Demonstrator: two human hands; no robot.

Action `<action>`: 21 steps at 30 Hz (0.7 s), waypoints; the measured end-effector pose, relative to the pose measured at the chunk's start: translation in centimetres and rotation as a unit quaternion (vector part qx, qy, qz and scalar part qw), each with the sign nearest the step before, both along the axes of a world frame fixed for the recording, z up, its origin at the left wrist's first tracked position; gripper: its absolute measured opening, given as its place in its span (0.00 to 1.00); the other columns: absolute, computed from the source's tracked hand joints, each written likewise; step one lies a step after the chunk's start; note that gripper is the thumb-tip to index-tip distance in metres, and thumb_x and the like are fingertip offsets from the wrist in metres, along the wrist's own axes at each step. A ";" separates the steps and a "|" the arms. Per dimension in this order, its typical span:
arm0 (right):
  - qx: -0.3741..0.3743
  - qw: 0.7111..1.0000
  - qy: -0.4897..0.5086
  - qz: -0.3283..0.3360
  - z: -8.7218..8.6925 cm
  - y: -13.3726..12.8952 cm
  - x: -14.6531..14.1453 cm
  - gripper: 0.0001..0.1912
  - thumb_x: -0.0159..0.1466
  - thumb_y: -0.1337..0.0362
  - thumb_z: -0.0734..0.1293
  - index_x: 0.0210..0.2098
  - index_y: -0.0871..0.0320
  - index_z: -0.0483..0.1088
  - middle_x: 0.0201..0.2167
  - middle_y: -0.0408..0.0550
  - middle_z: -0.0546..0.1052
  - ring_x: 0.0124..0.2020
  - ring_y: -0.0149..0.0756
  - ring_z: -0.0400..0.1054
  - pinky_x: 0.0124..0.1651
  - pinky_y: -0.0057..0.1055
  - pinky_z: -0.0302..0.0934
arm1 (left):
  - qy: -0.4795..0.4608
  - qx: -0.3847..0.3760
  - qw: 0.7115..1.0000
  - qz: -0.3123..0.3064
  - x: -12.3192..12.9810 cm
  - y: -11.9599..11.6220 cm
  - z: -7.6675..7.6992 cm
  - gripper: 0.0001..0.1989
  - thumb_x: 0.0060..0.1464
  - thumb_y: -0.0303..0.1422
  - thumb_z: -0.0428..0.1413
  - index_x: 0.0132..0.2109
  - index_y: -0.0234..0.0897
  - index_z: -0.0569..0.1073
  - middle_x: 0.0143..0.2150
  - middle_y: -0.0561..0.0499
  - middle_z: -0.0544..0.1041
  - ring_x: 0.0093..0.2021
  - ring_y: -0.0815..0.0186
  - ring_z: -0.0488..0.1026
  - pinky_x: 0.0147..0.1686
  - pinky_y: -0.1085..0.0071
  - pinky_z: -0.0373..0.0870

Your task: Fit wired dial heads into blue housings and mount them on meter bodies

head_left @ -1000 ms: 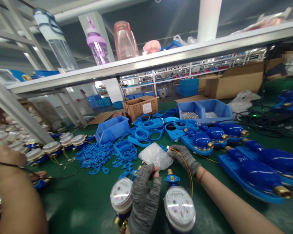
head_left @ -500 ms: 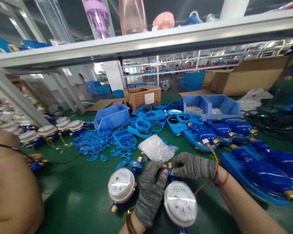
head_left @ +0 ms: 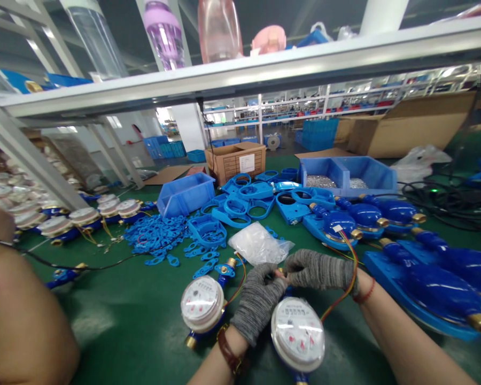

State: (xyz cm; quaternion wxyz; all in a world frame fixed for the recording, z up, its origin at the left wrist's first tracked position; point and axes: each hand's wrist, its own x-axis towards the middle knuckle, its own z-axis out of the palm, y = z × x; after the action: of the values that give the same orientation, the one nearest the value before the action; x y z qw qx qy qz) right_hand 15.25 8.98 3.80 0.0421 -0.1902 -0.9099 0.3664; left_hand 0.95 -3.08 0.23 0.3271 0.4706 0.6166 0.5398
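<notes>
Grey knitted gloves cover both my hands, which meet at the top end of a water meter (head_left: 297,334) with a white round dial. My left hand (head_left: 258,302) has its fingers pinched at the meter's brass end, and my right hand (head_left: 320,271) is closed on the same spot from the right. Between the fingertips, the small part is mostly hidden. A second meter (head_left: 202,303) lies left of my left hand, with a blue tab at its brass end. Red and yellow wires (head_left: 344,294) pass over my right wrist.
Beyond my hands lie a clear bag (head_left: 260,243), small blue tabs (head_left: 156,235), blue rings (head_left: 240,206) and a blue bin (head_left: 186,195). Blue-cased units (head_left: 428,283) fill the right. Another person's arm (head_left: 28,321) is at the left, below a shelf (head_left: 240,75).
My left hand has shifted right and up, closer to my right fingertips at the meter's end. The other person's arm has changed position, and its hand is out of view.
</notes>
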 end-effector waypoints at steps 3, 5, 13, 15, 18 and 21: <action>0.011 0.998 0.043 -0.053 -0.1 0.8 0.5 0.17 0.64 0.54 0.62 0.34 0.61 0.76 0.33 0.52 0.79 0.34 0.39 0.70 0.39 0.35 0.66 | -0.021 0.006 1.000 -0.007 0.3 0.0 -0.1 0.07 0.50 0.26 0.57 0.38 0.34 0.75 0.37 0.46 0.80 0.37 0.63 0.76 0.41 0.65 0.74; 0.017 0.990 0.087 -0.108 -0.1 1.1 0.5 0.16 0.64 0.56 0.62 0.39 0.60 0.76 0.40 0.54 0.80 0.40 0.43 0.73 0.46 0.39 0.68 | -0.024 0.015 1.000 -0.009 0.4 -0.1 -0.2 0.07 0.52 0.26 0.56 0.39 0.34 0.75 0.39 0.45 0.80 0.39 0.62 0.76 0.44 0.64 0.74; 0.092 0.989 0.090 -0.073 2.9 0.1 -4.2 0.11 0.63 0.61 0.66 0.39 0.60 0.78 0.41 0.54 0.81 0.44 0.45 0.74 0.50 0.39 0.66 | 0.036 0.097 0.993 0.049 0.4 -2.1 0.1 0.10 0.58 0.32 0.53 0.42 0.36 0.77 0.45 0.44 0.80 0.47 0.61 0.75 0.54 0.59 0.71; 0.110 0.992 0.046 -0.030 3.5 0.0 -6.7 0.09 0.61 0.64 0.68 0.37 0.62 0.78 0.36 0.53 0.81 0.38 0.42 0.74 0.43 0.35 0.67 | 0.075 0.139 0.985 0.075 0.5 -3.3 0.4 0.08 0.60 0.32 0.52 0.41 0.38 0.76 0.42 0.47 0.80 0.44 0.63 0.76 0.50 0.64 0.73; 0.117 0.993 0.011 0.022 3.2 -0.1 -10.5 0.06 0.61 0.66 0.69 0.34 0.63 0.77 0.31 0.49 0.80 0.33 0.37 0.73 0.37 0.30 0.64 | 0.174 0.239 0.948 0.123 0.7 -4.9 0.5 0.07 0.59 0.28 0.52 0.36 0.41 0.74 0.32 0.53 0.78 0.34 0.69 0.76 0.37 0.74 0.75; 0.132 0.989 0.000 0.060 2.3 -0.6 -13.0 0.09 0.66 0.66 0.64 0.38 0.61 0.77 0.35 0.47 0.80 0.36 0.35 0.72 0.40 0.28 0.63 | 0.276 0.304 0.901 0.142 0.7 -5.7 0.5 0.06 0.57 0.27 0.52 0.36 0.42 0.73 0.30 0.54 0.79 0.32 0.67 0.77 0.34 0.74 0.75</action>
State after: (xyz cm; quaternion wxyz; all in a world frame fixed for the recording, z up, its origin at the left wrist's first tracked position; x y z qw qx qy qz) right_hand 2.21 8.37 6.10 0.0449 -0.1281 -0.9599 0.2452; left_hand 1.68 -8.83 0.71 -0.0958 0.5845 0.5488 0.5899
